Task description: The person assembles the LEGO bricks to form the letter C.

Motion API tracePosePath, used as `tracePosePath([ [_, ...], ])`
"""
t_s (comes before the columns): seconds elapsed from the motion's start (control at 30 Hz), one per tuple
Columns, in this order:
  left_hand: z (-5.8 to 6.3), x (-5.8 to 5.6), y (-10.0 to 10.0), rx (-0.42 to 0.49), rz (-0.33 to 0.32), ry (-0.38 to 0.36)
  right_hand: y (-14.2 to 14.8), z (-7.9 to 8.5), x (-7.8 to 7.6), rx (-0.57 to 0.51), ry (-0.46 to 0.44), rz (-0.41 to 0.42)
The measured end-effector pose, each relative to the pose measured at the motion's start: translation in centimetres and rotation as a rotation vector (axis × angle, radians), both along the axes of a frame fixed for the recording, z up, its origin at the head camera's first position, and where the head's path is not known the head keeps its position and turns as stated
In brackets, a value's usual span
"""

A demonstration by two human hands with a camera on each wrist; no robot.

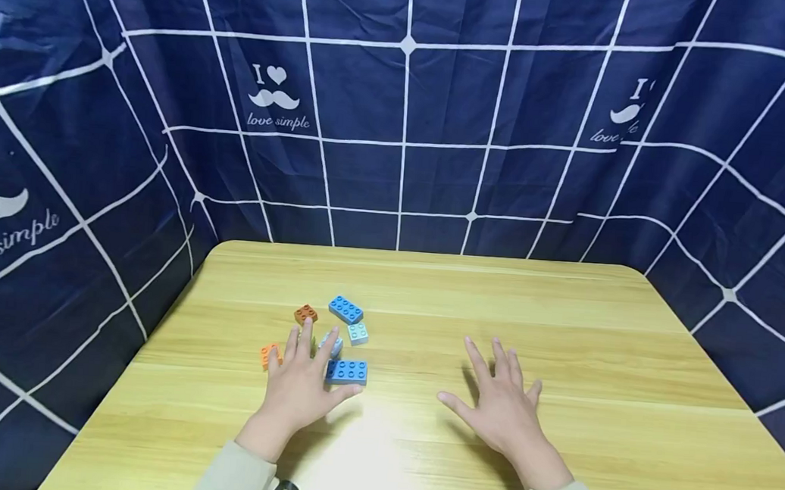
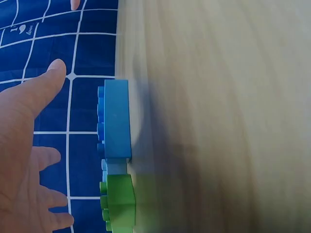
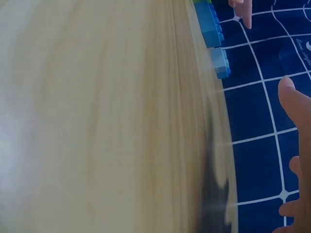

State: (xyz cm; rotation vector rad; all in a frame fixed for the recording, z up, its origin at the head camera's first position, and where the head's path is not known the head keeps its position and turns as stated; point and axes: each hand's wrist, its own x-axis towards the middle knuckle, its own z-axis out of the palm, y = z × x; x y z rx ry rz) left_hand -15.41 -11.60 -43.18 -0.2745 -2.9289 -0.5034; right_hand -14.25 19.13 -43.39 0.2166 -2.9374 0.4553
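Note:
My left hand (image 1: 300,390) hovers over a loose group of toy building bricks with its fingers spread, holding nothing. Beside its thumb lies a blue eight-stud brick (image 1: 349,372). A second blue brick (image 1: 346,309) is farther back, with a pale aqua brick (image 1: 357,334) in front of it. The brown brick (image 1: 306,313) sits just beyond the fingertips, and an orange brick (image 1: 268,356) is by the little finger. Partly hidden under the fingers are a light blue brick (image 1: 332,345) and a green brick (image 2: 120,203). To the right, my right hand (image 1: 504,408) is spread above bare wood.
The wooden table (image 1: 606,321) has rounded far corners. A dark blue curtain (image 1: 452,173) with white grid lines surrounds its back and sides. Bright glare lies on the tabletop between the forearms.

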Motion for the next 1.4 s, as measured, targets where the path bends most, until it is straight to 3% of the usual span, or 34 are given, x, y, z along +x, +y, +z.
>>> tracePosePath([
  [0.47, 0.0, -0.7, -1.7, 0.05, -0.117, 0.064, -0.9, 0.1, -1.1, -0.015, 0.063, 0.117],
  [0.73, 0.1, -1.2, -2.6, 0.142, -0.197, 0.073, -1.7, 0.1, -1.7, -0.036, 0.072, 0.195],
  [0.93, 0.1, -1.6, -3.3, 0.211, -0.253, 0.049, -2.4, 0.0, -2.3, -0.043, 0.084, 0.257],
  [1.1, 0.0, -1.9, -3.6, 0.251, -0.246, -0.012, -3.1, 0.1, -2.9, -0.108, 0.08, 0.311],
  [1.4, -0.4, -2.4, -3.6, 0.302, -0.234, -0.082, -4.8, -0.4, -3.8, -0.229, -0.039, 0.317],
])
